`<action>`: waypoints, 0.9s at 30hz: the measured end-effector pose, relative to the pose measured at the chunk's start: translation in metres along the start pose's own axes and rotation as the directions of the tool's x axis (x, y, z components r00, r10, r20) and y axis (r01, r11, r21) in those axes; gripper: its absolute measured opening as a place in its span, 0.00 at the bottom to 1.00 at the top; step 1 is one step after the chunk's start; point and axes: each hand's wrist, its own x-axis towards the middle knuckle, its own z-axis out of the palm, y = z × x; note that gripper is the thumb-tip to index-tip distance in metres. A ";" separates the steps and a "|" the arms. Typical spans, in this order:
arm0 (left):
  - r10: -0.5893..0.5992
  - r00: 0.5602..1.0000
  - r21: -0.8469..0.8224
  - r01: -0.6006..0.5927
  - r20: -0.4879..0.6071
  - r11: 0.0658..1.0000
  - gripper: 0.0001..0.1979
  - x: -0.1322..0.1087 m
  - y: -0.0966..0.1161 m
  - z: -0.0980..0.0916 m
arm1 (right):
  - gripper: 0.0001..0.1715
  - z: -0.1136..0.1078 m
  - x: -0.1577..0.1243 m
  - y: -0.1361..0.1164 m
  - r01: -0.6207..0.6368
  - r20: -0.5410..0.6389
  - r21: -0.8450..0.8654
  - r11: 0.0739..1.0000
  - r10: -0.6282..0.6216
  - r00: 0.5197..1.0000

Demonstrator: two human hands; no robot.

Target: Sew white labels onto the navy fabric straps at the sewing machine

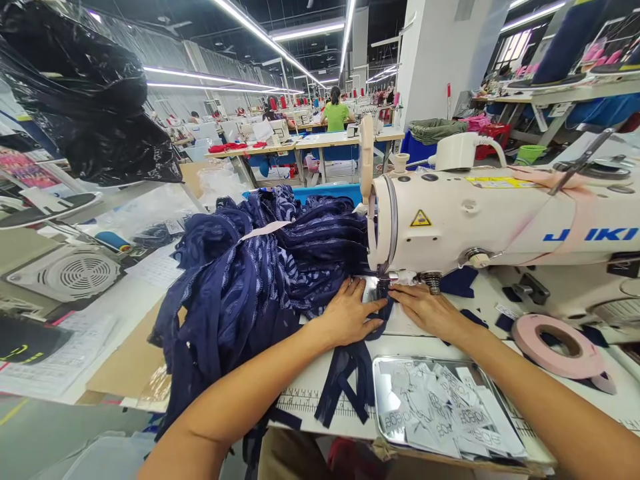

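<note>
Lying under the sewing machine (480, 220) needle, navy fabric (350, 360) is pressed flat between left hand (350, 317) and right hand (427, 310), fingers extended together.

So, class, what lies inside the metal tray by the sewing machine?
A loose heap of white printed labels fills the metal tray. Bare metal shows only at its left; anything beneath the labels is covered.

Ceiling: dark ceiling (200, 13), long strip lights (270, 40) running away, high above and ahead of the left hand (350, 313).
Structure: white column (435, 60), well beyond the right hand (425, 310).
Furniture: rows of pale worktables (320, 141) far ahead of both hands; a rack (565, 93) far to the right of the right hand.
Floor: grey floor (50, 433) with a yellow line (13, 412), well to the left of the left hand.
</note>
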 end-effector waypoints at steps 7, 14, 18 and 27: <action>-0.021 1.000 0.009 0.021 0.011 1.000 0.22 0.002 0.001 0.001 | 0.20 0.004 -0.002 0.001 -0.030 0.036 -0.003 1.000 0.030 0.999; -0.032 0.999 0.026 0.032 -0.017 0.999 0.22 0.004 0.000 0.005 | 0.21 0.005 -0.001 0.000 -0.084 0.079 0.023 0.996 0.082 0.993; -0.041 0.999 0.038 0.042 -0.020 0.998 0.22 0.006 0.000 0.005 | 0.22 0.007 -0.001 0.002 -0.112 0.102 0.012 0.994 0.110 0.989; -0.062 0.995 0.040 0.065 -0.075 0.997 0.19 0.004 0.009 0.001 | 0.22 0.007 -0.001 0.003 -0.151 0.097 0.011 0.989 0.149 0.984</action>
